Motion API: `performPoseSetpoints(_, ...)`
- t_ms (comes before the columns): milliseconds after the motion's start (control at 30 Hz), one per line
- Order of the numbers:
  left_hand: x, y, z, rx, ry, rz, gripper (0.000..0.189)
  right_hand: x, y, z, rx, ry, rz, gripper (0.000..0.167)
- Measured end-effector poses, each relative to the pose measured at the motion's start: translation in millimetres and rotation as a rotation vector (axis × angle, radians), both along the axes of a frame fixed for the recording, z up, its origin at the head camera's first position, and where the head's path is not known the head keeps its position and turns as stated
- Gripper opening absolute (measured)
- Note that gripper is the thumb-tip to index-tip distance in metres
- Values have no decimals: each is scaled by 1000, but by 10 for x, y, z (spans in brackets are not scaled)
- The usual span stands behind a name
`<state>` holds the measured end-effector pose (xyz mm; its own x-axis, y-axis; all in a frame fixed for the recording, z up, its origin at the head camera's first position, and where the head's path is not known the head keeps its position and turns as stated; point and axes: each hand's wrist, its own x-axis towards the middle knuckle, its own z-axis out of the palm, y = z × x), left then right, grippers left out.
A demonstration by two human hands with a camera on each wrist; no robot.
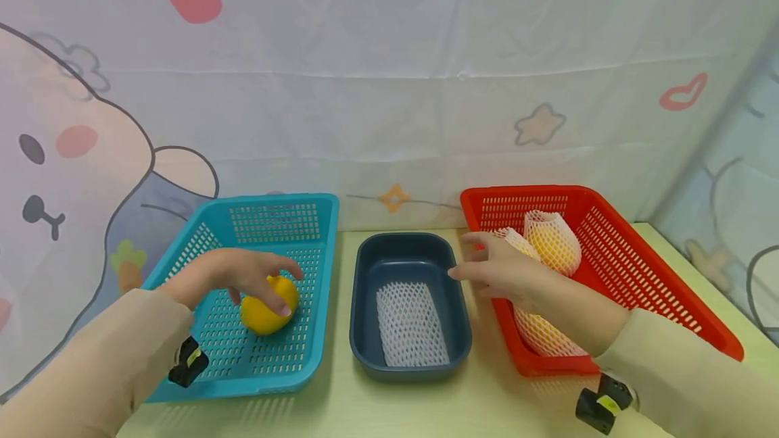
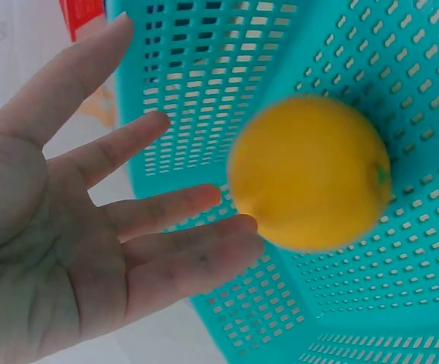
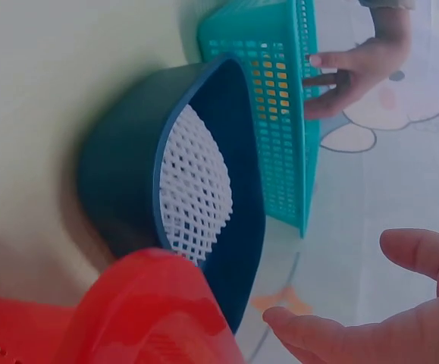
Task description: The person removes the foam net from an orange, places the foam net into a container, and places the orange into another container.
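In the teal basket point(image 1: 325, 289) lies a yellow, lemon-like fruit point(image 1: 258, 322), rounded, with a green stem spot in the left wrist view. My left hand point(image 1: 246, 274) reaches over it from the left, and the fingers are extended and spread, their tips right at the fruit's near side in the left wrist view. A white foam net sleeve point(image 1: 410, 323) lies flat in the dark blue tray point(image 1: 358, 309). My right hand point(image 1: 505, 269) hovers, holding nothing, near the tray's right rim and the red basket's point(image 1: 727, 347) left edge, fingers loosely extended.
Inside the red basket are several yellow fruits point(image 1: 554, 245) in white foam nets, partly hidden by my right forearm. The three containers stand side by side on a pale yellow-green table point(image 1: 341, 407). A printed cloth point(image 1: 389, 107) hangs right behind them.
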<state>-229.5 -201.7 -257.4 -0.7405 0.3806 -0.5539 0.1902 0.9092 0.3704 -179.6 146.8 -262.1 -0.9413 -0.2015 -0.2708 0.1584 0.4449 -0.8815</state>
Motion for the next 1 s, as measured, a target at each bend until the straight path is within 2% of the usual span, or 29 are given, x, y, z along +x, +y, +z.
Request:
performPoseSetpoints(133, 89, -14, 49, 12, -14, -10, 65, 6, 88, -1, -9, 16, 1, 77)
performPoseSetpoints(333, 282, -31, 104, 65, -68, -34, 64, 0, 216, -38, -5, 4, -9, 78)
performPoseSetpoints(500, 400, -70, 122, 105, -45, -130, 63, -19, 324, -68, -41, -18, -11, 76)
performPoseSetpoints(700, 518, -30, 28, 169, -114, -235, 59, -51, 417, -102, -62, -31, -34, 76)
performPoseSetpoints(867, 618, 31, -69, 138, -143, -239, 50, -58, 473, -133, -59, -40, -40, 77)
performPoseSetpoints(1000, 667, 44, -128, 111, -120, -240, 42, -76, 527, -145, -45, -44, -43, 75)
